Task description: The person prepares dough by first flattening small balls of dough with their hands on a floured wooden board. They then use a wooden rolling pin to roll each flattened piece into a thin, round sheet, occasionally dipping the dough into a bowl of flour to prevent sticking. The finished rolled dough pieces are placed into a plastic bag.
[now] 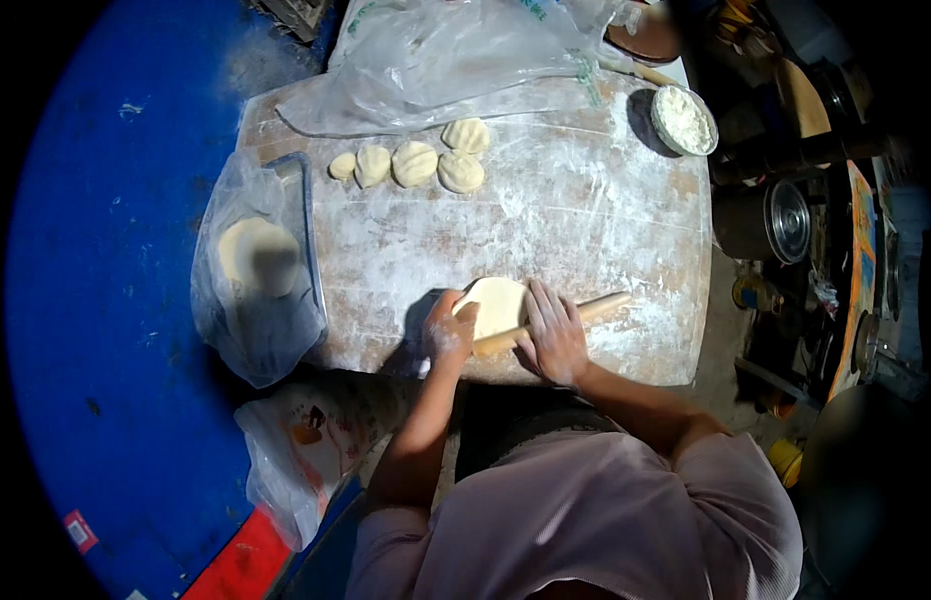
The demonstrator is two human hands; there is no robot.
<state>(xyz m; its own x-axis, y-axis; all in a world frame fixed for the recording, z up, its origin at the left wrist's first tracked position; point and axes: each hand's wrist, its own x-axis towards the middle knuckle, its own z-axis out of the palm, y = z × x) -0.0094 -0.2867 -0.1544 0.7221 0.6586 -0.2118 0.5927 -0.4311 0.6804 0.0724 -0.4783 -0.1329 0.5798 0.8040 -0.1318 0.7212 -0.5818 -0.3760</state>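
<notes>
A flattened piece of dough (pixel 499 304) lies near the front edge of a floured wooden board (pixel 540 240). My left hand (pixel 449 328) grips the dough's left edge, thumb on top. Across the near part of the dough lies a wooden rolling pin (pixel 604 305), tilted up to the right. My right hand (pixel 555 330) rests over the pin with its fingers stretched out; the palm side is hidden. Farther back on the board sit several dough pieces (pixel 414 164), the smallest at the left end. A bowl of white flour (pixel 683 120) stands at the far right corner.
Clear plastic sheeting (pixel 435 67) covers the board's back edge. On the left, a tray (pixel 309 225) is partly wrapped in a plastic bag (pixel 270 337) with a large dough lump (pixel 255 251) beneath it. A lidded pot (pixel 788 221) stands beyond the board's right edge.
</notes>
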